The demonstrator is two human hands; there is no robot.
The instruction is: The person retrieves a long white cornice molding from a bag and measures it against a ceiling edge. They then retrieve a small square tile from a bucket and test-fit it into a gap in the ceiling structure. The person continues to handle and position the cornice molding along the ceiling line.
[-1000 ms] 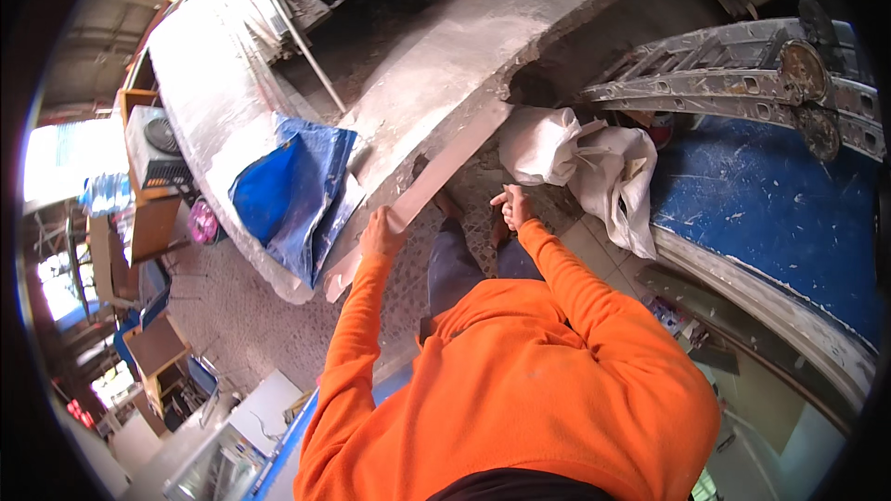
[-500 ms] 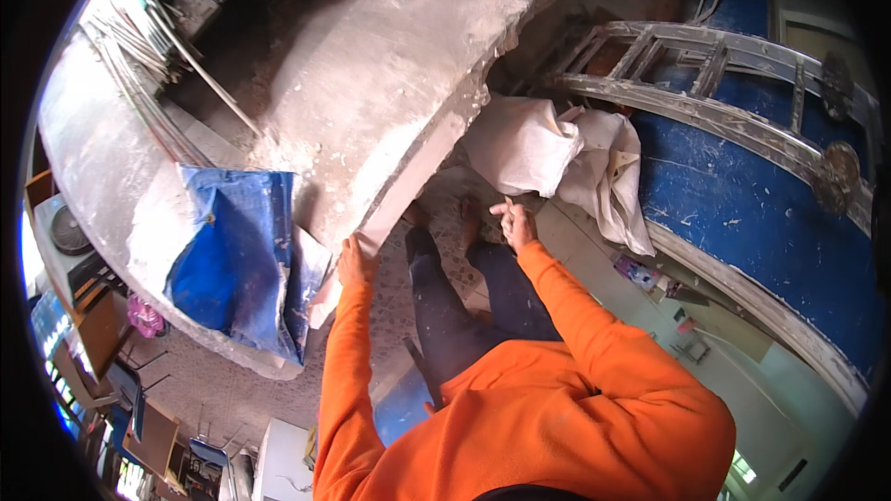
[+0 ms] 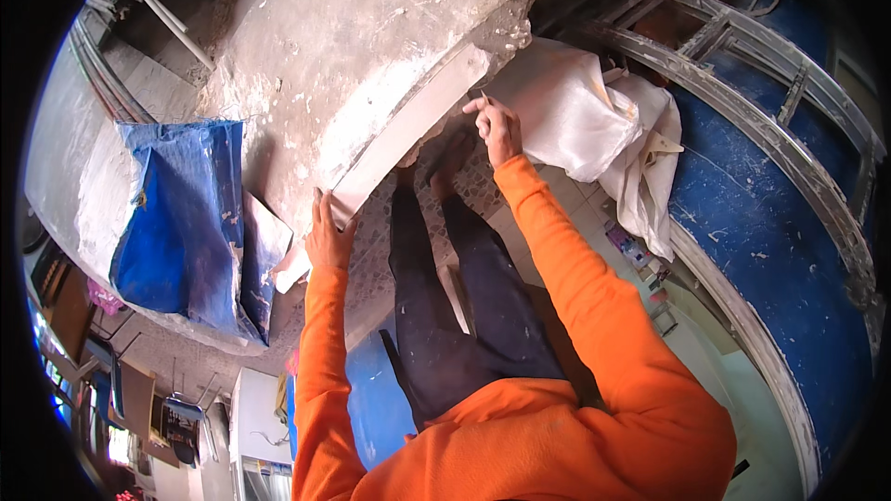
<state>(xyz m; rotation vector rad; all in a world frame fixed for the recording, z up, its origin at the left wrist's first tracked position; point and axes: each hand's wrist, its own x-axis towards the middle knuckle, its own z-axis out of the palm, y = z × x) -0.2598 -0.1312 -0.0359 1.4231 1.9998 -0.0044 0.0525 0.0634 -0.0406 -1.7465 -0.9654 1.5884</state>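
A long, pale flat strip point(image 3: 408, 134) lies along the broken edge of a large grey slab point(image 3: 371, 28). At the strip's lower end is my left hand point(image 3: 329, 234), its fingers on the slab side and its thumb on the other, closed on that end. Near the strip's upper end, beside the crumbled edge, my right hand point(image 3: 499, 130) is closed with the forefinger pointing out. Something thin and pointed shows at its fingertips, too small to name. My legs point(image 3: 445, 288) stand below the edge.
A torn blue sheet point(image 3: 186, 223) hangs over the slab at left. White sacks point(image 3: 566, 111) lie right of my right hand, with a stained metal ladder point(image 3: 742, 83) on a blue surface point(image 3: 733, 195) beyond. Conduits point(image 3: 167, 9) are at upper left, furniture point(image 3: 139, 408) at lower left.
My right hand has risen toward the strip's upper end. My left hand stays at the lower end. The view has shifted, and more of the strip and my legs shows.
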